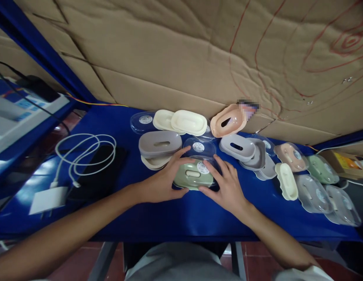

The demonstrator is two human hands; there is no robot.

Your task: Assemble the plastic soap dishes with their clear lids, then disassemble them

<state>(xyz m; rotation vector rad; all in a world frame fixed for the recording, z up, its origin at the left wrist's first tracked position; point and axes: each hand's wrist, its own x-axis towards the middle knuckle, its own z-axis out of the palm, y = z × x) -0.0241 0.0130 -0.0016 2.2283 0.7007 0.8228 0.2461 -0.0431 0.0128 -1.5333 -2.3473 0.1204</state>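
Item: my left hand and right hand, above the blue bench – fingers parted, curved around the ends of one green dish, thumbs at its near edge.
Item: clear lid, round label, lying over the dish; whether pressed home, I cannot tell.
Handling, by my estimate: light, stiff plastic; lid thin, slick, liable to crack if squeezed – best taken low by both short ends, lid and dish together.
Just behind: loose lid, labelled. To its left: grey dish atop a cream base. To its right: grey stack.
Farther: overlapping cream dishes; peach dish, tilted, near the cardboard.
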